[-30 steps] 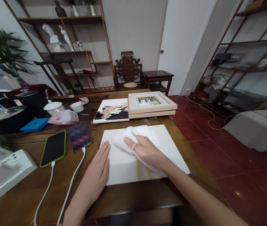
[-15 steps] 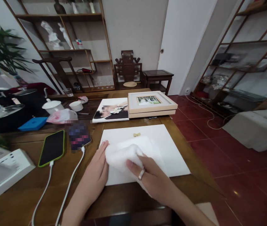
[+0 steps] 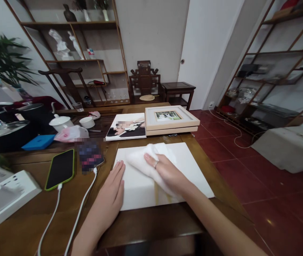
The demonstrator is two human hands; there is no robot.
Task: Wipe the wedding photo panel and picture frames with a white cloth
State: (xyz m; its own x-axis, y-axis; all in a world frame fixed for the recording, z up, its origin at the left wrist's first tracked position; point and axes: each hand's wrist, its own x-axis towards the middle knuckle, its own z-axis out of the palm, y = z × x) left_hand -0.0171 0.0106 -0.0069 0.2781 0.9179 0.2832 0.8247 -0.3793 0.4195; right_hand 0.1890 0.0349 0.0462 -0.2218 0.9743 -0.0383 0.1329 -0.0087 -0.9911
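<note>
A flat white board (image 3: 194, 167) with a gold ribbon lies on the wooden table (image 3: 146, 224) in front of me. My right hand (image 3: 164, 172), a ring on one finger, presses a white cloth (image 3: 143, 158) onto the far middle of the board, fingers flat over it. My left hand (image 3: 111, 193) lies flat and open on the board's left edge, holding it down.
Behind the board are a photo canvas (image 3: 127, 127) and stacked wooden frames (image 3: 170, 120). To the left lie a green-cased phone (image 3: 60, 169) on a cable, a white box (image 3: 4, 195), a blue pad, cups and pots. The table's right edge drops to red floor tiles.
My right hand has pushed the cloth from the board's near left part back up to its far middle. The left hand has stayed flat on the left edge.
</note>
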